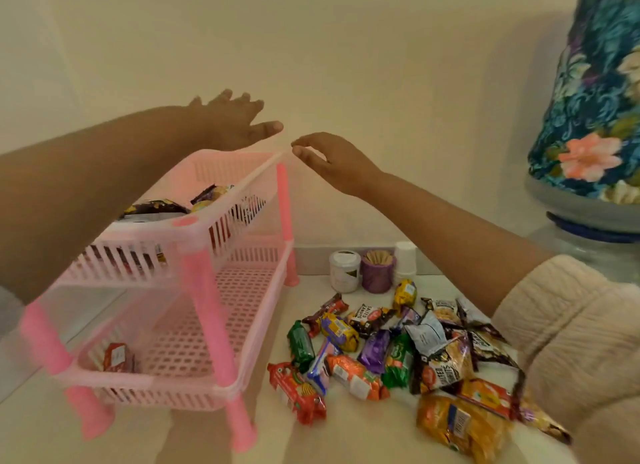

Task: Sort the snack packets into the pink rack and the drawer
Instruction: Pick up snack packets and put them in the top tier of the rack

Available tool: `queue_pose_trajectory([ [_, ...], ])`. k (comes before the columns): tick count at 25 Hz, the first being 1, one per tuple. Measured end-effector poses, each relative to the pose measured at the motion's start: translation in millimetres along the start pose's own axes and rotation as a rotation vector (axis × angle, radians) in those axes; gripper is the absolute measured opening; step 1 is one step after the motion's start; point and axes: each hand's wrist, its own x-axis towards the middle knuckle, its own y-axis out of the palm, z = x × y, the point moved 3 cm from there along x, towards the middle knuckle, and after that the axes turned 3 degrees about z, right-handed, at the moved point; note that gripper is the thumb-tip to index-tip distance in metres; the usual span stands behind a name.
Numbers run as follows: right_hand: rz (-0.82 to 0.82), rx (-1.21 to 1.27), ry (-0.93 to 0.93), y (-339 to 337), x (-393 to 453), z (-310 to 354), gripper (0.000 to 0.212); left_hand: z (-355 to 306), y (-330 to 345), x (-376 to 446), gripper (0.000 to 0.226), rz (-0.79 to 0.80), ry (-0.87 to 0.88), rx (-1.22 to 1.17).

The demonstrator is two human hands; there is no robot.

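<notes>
Pink rack [221,241] top corner: both hands reach over it, left hand [235,120] fingers spread, right hand [332,162] fingers empty.

Pink rack [194,252], purple cup [376,274], cream sleeve [568,328], blue-green floral cover [595,92] with a coral flower.

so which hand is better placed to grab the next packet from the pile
Probably the right hand: its arm stretches directly over the packet pile. The left hand, also empty, is beyond the pink rack.
</notes>
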Motion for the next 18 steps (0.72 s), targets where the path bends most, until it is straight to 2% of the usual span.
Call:
queue_pose_trajectory([
  [2,0.016,-0.074,0.016,-16.3,-24.0,-9.4,0.043,-38.6,-1.1,0.6,0.101,-0.023,0.076,-0.005],
  [5,0.043,-0.189,0.07,-44.0,-66.9,-31.7,0.044,-91.3,16.8,0.7,0.087,0.0,0.164,-0.047],
  [13,0.062,-0.147,0.35,-90.2,-203.0,-110.0,0.05,-225.9,84.7,-18.5,0.082,0.084,0.38,-0.187],
  [18,0.135,-0.126,0.518,-80.0,-310.0,-155.4,0.051,-292.5,170.0,-80.9,0.084,0.145,0.637,-0.045],
])
